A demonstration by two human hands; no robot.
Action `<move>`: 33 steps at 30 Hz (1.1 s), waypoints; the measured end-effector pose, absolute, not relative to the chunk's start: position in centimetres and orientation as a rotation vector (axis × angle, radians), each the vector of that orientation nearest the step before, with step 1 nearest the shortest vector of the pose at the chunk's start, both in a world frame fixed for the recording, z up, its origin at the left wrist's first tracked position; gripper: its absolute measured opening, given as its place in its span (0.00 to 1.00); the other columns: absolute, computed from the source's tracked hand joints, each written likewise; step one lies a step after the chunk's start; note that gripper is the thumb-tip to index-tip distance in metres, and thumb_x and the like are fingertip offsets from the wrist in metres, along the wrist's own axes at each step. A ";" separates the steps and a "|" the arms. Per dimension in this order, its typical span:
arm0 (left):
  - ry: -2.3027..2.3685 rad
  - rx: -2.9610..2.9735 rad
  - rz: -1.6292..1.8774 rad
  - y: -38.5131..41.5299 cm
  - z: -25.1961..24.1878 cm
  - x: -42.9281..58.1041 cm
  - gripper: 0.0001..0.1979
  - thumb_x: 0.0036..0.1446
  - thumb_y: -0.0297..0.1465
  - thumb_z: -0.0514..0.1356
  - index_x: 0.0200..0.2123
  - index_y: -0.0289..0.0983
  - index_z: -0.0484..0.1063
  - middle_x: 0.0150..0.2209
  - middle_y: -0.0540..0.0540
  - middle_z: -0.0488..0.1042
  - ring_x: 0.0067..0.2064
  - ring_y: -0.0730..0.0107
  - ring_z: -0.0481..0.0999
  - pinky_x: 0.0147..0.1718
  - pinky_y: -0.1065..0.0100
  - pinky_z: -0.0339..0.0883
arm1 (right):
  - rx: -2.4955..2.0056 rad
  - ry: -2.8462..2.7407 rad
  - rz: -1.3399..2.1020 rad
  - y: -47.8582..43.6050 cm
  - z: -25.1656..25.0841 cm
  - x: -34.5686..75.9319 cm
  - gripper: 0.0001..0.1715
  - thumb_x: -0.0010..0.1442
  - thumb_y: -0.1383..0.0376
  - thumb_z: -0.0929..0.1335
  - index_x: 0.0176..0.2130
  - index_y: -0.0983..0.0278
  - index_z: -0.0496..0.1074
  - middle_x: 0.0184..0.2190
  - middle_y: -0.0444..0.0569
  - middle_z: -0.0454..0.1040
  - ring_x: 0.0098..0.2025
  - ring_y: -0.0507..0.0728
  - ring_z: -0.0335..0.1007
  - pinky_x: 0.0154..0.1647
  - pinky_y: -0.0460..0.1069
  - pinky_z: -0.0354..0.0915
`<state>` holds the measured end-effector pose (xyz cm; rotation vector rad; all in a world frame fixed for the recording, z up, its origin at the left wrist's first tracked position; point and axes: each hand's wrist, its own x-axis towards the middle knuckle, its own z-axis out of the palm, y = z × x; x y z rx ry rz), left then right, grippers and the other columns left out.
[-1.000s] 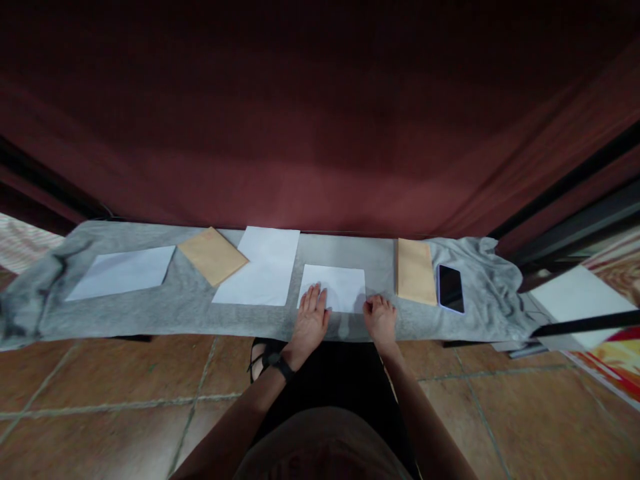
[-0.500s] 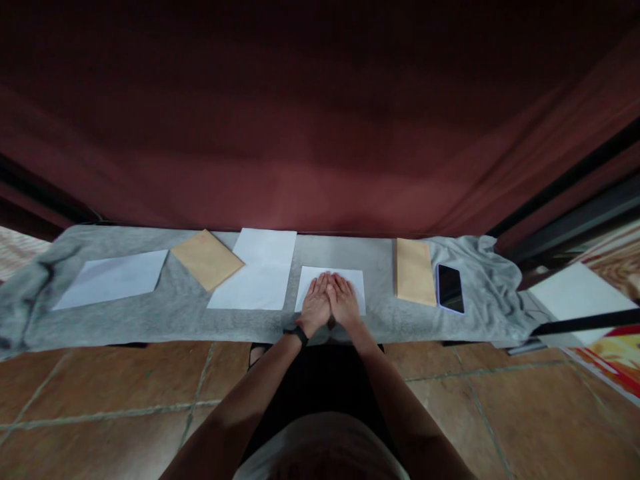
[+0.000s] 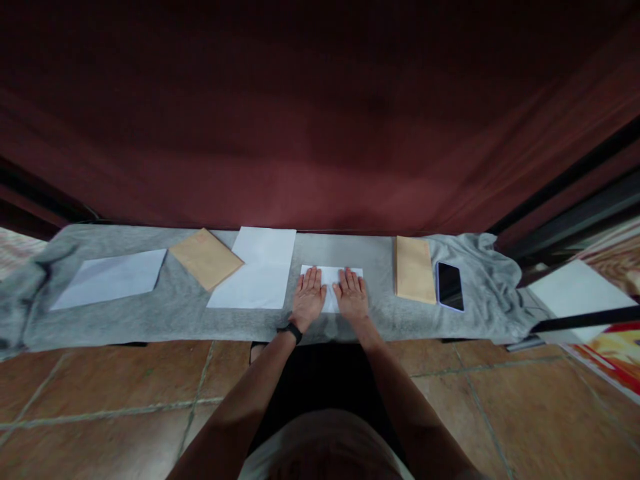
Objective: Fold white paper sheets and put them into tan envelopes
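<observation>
Partly covered: flat, white, oblong paper (image 3: 331,301) beneath both hands (image 3: 307,297).

Left hand (image 3: 308,293) and right hand (image 3: 353,295) are covering both sides of small white sheet (image 3: 331,275). Brown envelope (image 3: 206,259) is hiding part of large white sheet (image 3: 257,283). Black bar (image 3: 585,321) is crossing white panel (image 3: 575,290), masking a strip. Right edge is cutting off poster (image 3: 613,360); bottom edge is cropping forearms (image 3: 245,413). Cloth (image 3: 345,251) and left forearm are concealing most of a foot (image 3: 257,351).
</observation>
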<state>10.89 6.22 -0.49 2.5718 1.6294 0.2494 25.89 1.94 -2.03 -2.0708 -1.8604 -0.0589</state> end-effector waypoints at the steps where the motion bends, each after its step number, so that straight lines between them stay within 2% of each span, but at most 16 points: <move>1: 1.663 2.558 0.264 6.2 -0.5 10.7 0.30 0.71 0.35 0.42 0.72 0.28 0.51 0.73 0.37 0.52 0.74 0.60 0.47 0.72 0.55 0.41 | -2.075 -1.847 -0.080 1.8 -2.2 26.4 0.32 0.74 0.56 0.57 0.69 0.70 0.59 0.70 0.61 0.58 0.71 0.66 0.55 0.71 0.64 0.48; 6: 1.790 2.490 0.351 5.6 -0.4 9.8 0.31 0.70 0.36 0.44 0.70 0.25 0.54 0.72 0.33 0.54 0.74 0.54 0.50 0.70 0.52 0.46 | -2.087 -1.801 -0.158 0.9 -2.5 28.5 0.35 0.74 0.54 0.56 0.70 0.73 0.57 0.69 0.64 0.60 0.70 0.67 0.56 0.69 0.63 0.50; 10: 1.893 2.408 0.440 4.4 0.1 9.2 0.30 0.69 0.34 0.46 0.68 0.22 0.57 0.70 0.30 0.58 0.71 0.49 0.58 0.67 0.51 0.54 | -2.113 -1.780 -0.202 0.1 -2.7 29.4 0.36 0.74 0.54 0.55 0.70 0.74 0.57 0.69 0.64 0.60 0.69 0.68 0.57 0.69 0.65 0.50; 13: 1.951 2.329 0.456 3.6 1.1 9.0 0.29 0.67 0.32 0.49 0.68 0.25 0.59 0.67 0.30 0.64 0.65 0.45 0.66 0.62 0.50 0.63 | -2.112 -1.783 -0.224 -0.3 -2.8 29.7 0.36 0.74 0.54 0.55 0.70 0.75 0.56 0.69 0.65 0.59 0.69 0.68 0.57 0.68 0.65 0.50; 16: 1.971 2.260 0.452 3.5 2.2 9.2 0.30 0.64 0.29 0.52 0.68 0.26 0.60 0.59 0.30 0.72 0.59 0.45 0.71 0.57 0.50 0.68 | -2.102 -1.785 -0.224 -0.4 -2.7 29.7 0.36 0.74 0.54 0.55 0.70 0.75 0.56 0.69 0.65 0.58 0.70 0.69 0.56 0.68 0.65 0.50; 18: 1.965 2.217 0.471 3.8 2.7 9.3 0.30 0.62 0.28 0.54 0.67 0.26 0.60 0.55 0.30 0.73 0.56 0.46 0.73 0.57 0.52 0.68 | -2.107 -1.779 -0.212 -0.3 -2.7 29.7 0.36 0.74 0.54 0.55 0.70 0.74 0.56 0.69 0.65 0.58 0.70 0.68 0.56 0.69 0.65 0.50; 25: 1.840 1.942 0.569 5.0 2.1 8.1 0.29 0.58 0.21 0.55 0.64 0.31 0.66 0.51 0.36 0.75 0.49 0.59 0.79 0.56 0.62 0.71 | -2.147 -1.803 -0.181 -0.3 -2.5 29.9 0.35 0.74 0.55 0.56 0.70 0.74 0.57 0.69 0.63 0.59 0.70 0.69 0.56 0.69 0.65 0.49; 30: 1.786 2.007 0.636 4.3 2.0 7.6 0.28 0.57 0.20 0.55 0.61 0.32 0.69 0.52 0.36 0.73 0.51 0.59 0.78 0.58 0.61 0.70 | -2.157 -1.746 -0.158 0.0 -1.7 28.9 0.33 0.73 0.58 0.57 0.67 0.77 0.61 0.68 0.66 0.61 0.70 0.68 0.55 0.70 0.65 0.49; 33: 1.856 2.111 0.612 3.4 2.5 8.2 0.26 0.59 0.22 0.54 0.61 0.33 0.69 0.55 0.34 0.72 0.54 0.55 0.76 0.57 0.56 0.70 | -2.078 -1.822 -0.074 0.7 -1.0 26.9 0.31 0.73 0.60 0.56 0.67 0.73 0.62 0.70 0.61 0.58 0.71 0.66 0.54 0.71 0.63 0.49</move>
